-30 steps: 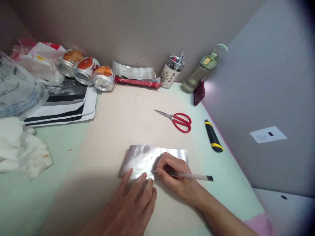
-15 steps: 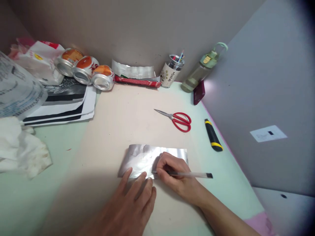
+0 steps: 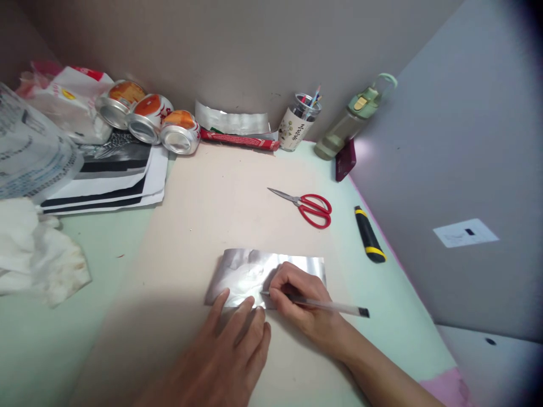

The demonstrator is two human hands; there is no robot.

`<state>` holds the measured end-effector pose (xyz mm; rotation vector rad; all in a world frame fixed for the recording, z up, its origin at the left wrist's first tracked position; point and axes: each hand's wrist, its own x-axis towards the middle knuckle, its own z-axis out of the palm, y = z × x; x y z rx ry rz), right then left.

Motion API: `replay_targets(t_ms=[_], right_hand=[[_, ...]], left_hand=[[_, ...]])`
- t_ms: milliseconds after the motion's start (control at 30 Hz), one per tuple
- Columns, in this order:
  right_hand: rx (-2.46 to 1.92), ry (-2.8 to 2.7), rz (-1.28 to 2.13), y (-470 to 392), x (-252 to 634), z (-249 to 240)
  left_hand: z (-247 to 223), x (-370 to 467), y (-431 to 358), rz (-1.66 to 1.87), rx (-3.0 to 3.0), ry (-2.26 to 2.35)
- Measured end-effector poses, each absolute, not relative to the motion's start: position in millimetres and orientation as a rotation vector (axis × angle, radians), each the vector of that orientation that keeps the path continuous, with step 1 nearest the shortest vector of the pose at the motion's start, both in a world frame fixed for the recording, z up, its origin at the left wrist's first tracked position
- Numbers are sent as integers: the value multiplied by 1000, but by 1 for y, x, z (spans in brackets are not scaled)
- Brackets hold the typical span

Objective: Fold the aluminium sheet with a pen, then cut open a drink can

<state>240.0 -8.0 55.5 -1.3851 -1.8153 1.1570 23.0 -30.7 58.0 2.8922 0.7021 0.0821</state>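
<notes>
Metal sheet (image 3: 246, 271), long axis roughly parallel to the far edge of the table (image 3: 110, 237), lies just beyond your left hand (image 3: 224, 350), spread fingertips (image 3: 225, 293) touching its near side, while your right hand (image 3: 303, 282), nearer its right end, pinches a pen (image 3: 337, 306) pointing leftward.

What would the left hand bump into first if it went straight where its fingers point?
The shiny metal sheet: the left hand seems to touch its near edge. Farther on, the red-handled scissors look roughly in line, though depth is unclear.
</notes>
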Motion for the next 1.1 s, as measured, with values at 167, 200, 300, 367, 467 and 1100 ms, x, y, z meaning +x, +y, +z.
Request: replay_targets(t_ms=[167, 200, 300, 367, 467, 1100], right_hand=[[-1387, -1806, 1210, -8, 239, 57], [-1384, -1812, 1210, -8, 240, 57], [-1376, -1828, 1197, -8, 241, 58], [-1379, -1818, 1194, -8, 241, 58], [-1382, -1773, 1203, -8, 242, 58], [-1399, -1792, 1189, -9, 239, 56]], left_hand=[[56, 24, -32, 76, 2900, 707], [56, 24, -32, 76, 2902, 704], [57, 25, -31, 76, 2899, 704], [58, 25, -30, 63, 2883, 714], [58, 25, -30, 35, 2865, 711], [57, 24, -30, 13, 2834, 693]])
